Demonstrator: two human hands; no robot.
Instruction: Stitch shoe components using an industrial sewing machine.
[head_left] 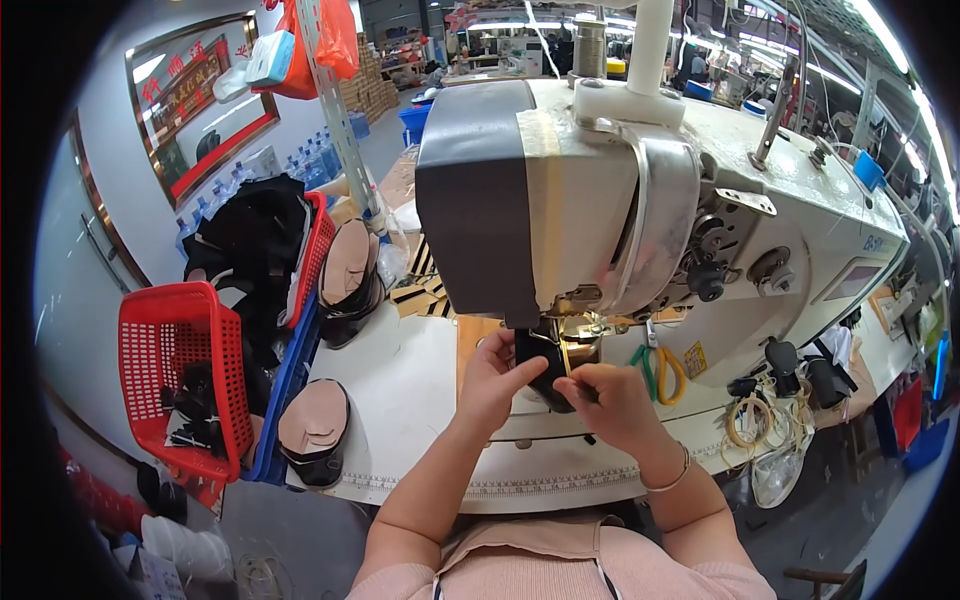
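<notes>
A black shoe upper (538, 360) sits under the head of a large white and dark grey sewing machine (475, 190), by the lit needle area (582, 330). My left hand (492, 385) grips its left side, thumb laid across the black face and fingers behind. My right hand (612, 402) is closed in a pinch at its right edge. A narrow pale strip (566, 358) runs down from the needle area to the right fingertips. The needle tip and the stitching point are hidden. Green-and-orange-handled scissors (657, 370) lie just beyond my right hand.
Left on the white table (400, 375) stand black shoe pieces with beige tops (314, 418) and a similar stack (349, 265). A red basket (243, 400) of black scraps and a blue crate (283, 400) are beside them. Coiled cord (748, 422) lies at right.
</notes>
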